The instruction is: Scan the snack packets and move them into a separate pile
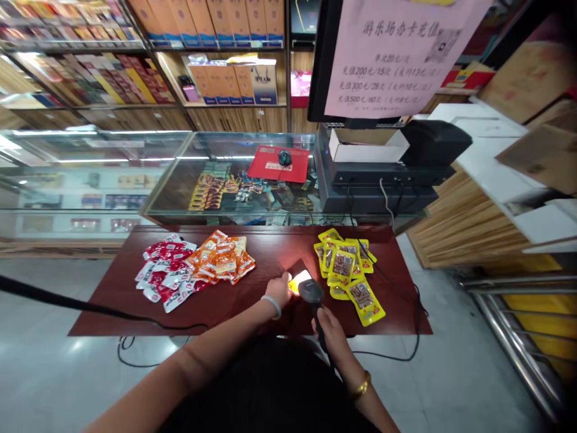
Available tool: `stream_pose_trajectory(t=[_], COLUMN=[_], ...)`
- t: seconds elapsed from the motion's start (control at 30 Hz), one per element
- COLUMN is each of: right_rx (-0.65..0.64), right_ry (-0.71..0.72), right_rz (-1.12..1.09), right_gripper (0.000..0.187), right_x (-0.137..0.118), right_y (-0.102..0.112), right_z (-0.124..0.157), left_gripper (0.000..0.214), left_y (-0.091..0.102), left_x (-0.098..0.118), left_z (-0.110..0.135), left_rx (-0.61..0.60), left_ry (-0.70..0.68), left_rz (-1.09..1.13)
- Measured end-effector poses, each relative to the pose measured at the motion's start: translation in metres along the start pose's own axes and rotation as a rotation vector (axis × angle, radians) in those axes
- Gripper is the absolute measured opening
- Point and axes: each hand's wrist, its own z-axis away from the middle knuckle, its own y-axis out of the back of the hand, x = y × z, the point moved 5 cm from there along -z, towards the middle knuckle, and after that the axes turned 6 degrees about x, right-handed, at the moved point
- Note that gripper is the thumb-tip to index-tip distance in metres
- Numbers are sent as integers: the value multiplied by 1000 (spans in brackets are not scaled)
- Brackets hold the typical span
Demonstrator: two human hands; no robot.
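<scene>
Near the front middle of the dark red table (pixel 274 240), my left hand (pixel 278 291) pinches the edge of a small snack packet (pixel 299 279), brightly lit and yellowish. My right hand (pixel 333 329) is wrapped round the handle of a black barcode scanner (pixel 311 291). The scanner's head is just over the packet, covering part of it, and its light falls on it. To the right lies a pile of yellow snack packets (pixel 342 264). Left of my hands are orange snack packets (pixel 220 257), beside a heap of red and white packets (pixel 169 270).
Behind the table stands a glass counter (pixel 175 186) with a red mouse pad (pixel 265 162), a mouse (pixel 284 157) and a monitor bearing a pink sign (pixel 387 66). Black cables (pixel 401 359) hang at the right; another black cord (pixel 90 305) crosses the left. Metal rails (pixel 518 355) stand at right.
</scene>
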Motion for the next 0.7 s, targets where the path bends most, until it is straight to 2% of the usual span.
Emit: stream_pose_trajectory(t=[0.2, 0.27, 0.43, 0.53, 0.63, 0.7], right_rx=[-122, -160, -207, -200, -176, -155], right_ry=[-8, -22, -49, -41, -33, -22], right_rz=[50, 62, 81, 101, 88, 79], right_gripper=[54, 53, 53, 52, 51, 50], right_x=[-1, 3, 10, 10, 12, 14], right_y=[-41, -56, -87, -99, -105, -104], right_z=[-2, -1, 2, 3, 5, 5], left_gripper=[40, 44, 48, 48, 54, 65], left_y=[23, 39, 91, 109, 115, 115], left_x=[-48, -74, -157, -196, -218, -223], left_z=[13, 15, 25, 32, 37, 38], left_rx=[58, 114, 307, 370, 468, 540], left_ry=[126, 187, 397, 487, 545, 565], left_rz=[50, 61, 18, -1, -34, -36])
